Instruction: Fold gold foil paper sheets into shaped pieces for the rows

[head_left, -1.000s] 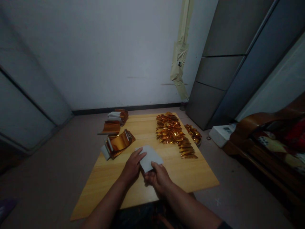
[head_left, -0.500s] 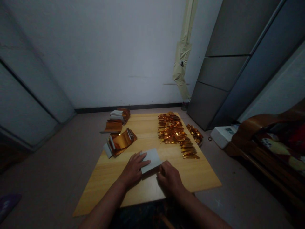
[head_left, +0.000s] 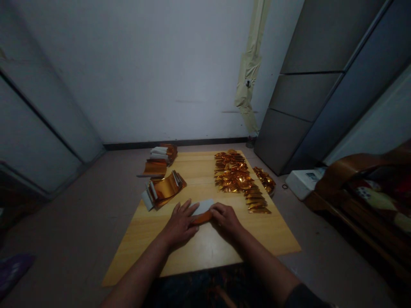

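Observation:
My hands meet at the middle of a pale yellow wooden board [head_left: 205, 252]. A white-backed sheet [head_left: 203, 207] lies between them, and an orange-gold foil edge [head_left: 201, 218] shows along its near side. My left hand [head_left: 180, 224] rests on the sheet's left end with its fingers spread. My right hand [head_left: 226, 221] covers the right end, fingers curled over the foil edge. Stacks of gold foil pieces with white backing [head_left: 165, 190] lie to the left, and a heap of gold foil pouches [head_left: 233, 177] lies ahead.
A row of gold pouches [head_left: 257, 203] runs along the board's right side. More gold foil [head_left: 265, 181] sits beyond the right edge. A white box [head_left: 303, 183], a wooden sofa [head_left: 359, 192] and a grey cabinet [head_left: 298, 85] stand to the right.
The sheet, held up by both hands a second ago and flat on the board half a second ago, now shows an orange-gold edge. My hands have moved closer together over it.

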Motion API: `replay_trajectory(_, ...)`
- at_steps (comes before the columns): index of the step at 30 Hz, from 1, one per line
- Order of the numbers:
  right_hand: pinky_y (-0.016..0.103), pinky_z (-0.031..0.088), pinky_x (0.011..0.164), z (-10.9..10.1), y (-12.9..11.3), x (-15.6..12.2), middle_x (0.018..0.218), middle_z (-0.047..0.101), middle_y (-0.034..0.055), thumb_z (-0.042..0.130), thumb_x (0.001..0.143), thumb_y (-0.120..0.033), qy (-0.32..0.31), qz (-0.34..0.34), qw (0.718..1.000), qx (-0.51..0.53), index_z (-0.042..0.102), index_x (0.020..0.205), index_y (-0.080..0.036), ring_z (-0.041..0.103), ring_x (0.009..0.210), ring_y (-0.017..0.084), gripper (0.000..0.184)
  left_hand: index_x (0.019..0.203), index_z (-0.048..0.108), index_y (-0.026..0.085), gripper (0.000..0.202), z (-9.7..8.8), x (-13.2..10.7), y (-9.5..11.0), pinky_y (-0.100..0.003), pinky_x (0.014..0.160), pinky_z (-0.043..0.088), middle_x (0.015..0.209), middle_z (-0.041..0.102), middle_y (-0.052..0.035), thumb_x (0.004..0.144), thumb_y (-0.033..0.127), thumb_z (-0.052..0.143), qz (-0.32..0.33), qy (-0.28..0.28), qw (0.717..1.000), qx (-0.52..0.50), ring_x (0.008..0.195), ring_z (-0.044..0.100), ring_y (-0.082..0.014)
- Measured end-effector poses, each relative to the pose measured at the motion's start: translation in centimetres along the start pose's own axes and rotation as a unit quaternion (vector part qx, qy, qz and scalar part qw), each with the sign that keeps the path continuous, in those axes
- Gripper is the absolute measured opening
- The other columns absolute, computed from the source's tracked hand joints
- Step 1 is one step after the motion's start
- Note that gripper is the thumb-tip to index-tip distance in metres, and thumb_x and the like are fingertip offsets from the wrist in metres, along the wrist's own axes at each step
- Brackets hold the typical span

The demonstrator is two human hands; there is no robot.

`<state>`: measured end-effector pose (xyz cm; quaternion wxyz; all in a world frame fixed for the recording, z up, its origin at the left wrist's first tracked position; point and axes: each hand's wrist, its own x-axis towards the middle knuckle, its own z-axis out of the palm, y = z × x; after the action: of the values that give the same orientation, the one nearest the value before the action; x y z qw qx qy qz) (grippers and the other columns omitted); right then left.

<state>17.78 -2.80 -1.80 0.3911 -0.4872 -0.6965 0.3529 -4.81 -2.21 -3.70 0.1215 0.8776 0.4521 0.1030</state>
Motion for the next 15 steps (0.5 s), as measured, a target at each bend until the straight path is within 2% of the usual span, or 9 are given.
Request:
replay_trajectory(2,0.021,0.039,0.066,0.7,0.2,0.8,0.074,0.062,-0.0007,0.047,0.091,-0.025,0.019,0.011,0.999,-0.05,0.063,0.077,-0.018,0.056,0.07,0.012,0.022,0.135,0.054,0.03,0.058,-0.2,-0.2,0.0,-0.067,0.114,0.012,0.155,0.036,-0.0052,0.079,0.038,0.063,-0.008,0.006,1.0,-0.002,0.145,0.021,-0.037)
replay_trajectory(4,0.021,0.035,0.066,1.4,0.5,1.3,0.075,0.062,-0.0008,0.047,0.091,-0.025,0.029,0.012,0.992,-0.123,0.062,0.077,-0.019,0.054,0.07,0.012,0.022,0.13,0.058,0.026,0.058,-0.2,-0.4,-0.1,-0.066,0.115,0.013,0.152,0.041,-0.0075,0.075,0.042,0.066,-0.013,0.03,0.999,-0.01,0.144,0.026,-0.0373)
replay_trajectory(6,0.022,0.032,0.066,2.0,0.6,1.6,0.077,0.062,-0.0003,0.049,0.092,-0.026,0.028,0.013,0.98,-0.196,0.061,0.077,-0.019,0.053,0.071,0.012,0.021,0.124,0.063,0.024,0.053,0.0,-0.5,-0.2,-0.06,0.114,0.022,0.143,0.052,-0.0091,0.075,0.044,0.065,-0.027,0.073,0.996,-0.037,0.136,0.039,-0.0346)
replay_trajectory(9,0.023,0.028,0.065,2.4,0.5,1.9,0.08,0.064,0.0004,0.048,0.095,-0.027,0.019,0.019,0.961,-0.276,0.06,0.079,-0.019,0.053,0.072,0.012,0.021,0.117,0.065,0.02,0.042,0.3,-0.4,0.2,-0.046,0.101,0.044,0.117,0.068,-0.0096,0.081,0.039,0.056,-0.122,0.164,0.973,-0.111,0.111,0.06,-0.0263)
replay_trajectory(11,0.024,0.027,0.064,2.4,0.3,2.0,0.083,0.064,0.0004,0.046,0.097,-0.028,0.012,0.025,0.95,-0.31,0.06,0.083,-0.019,0.054,0.072,0.012,0.022,0.121,0.061,0.021,0.041,0.5,-0.3,0.8,-0.039,0.092,0.049,0.109,0.07,-0.0077,0.084,0.037,0.053,-0.175,0.196,0.954,-0.145,0.1,0.064,-0.0225)
replay_trajectory(15,0.024,0.027,0.063,2.3,-0.2,2.6,0.09,0.066,0.0005,0.042,0.099,-0.032,-0.01,0.039,0.934,-0.355,0.06,0.091,-0.021,0.057,0.074,0.011,0.023,0.136,0.048,0.024,0.053,0.6,0.3,2.1,-0.042,0.093,0.045,0.106,0.069,-0.0055,0.084,0.032,0.055,-0.178,0.196,0.958,-0.107,0.098,0.062,-0.0227)
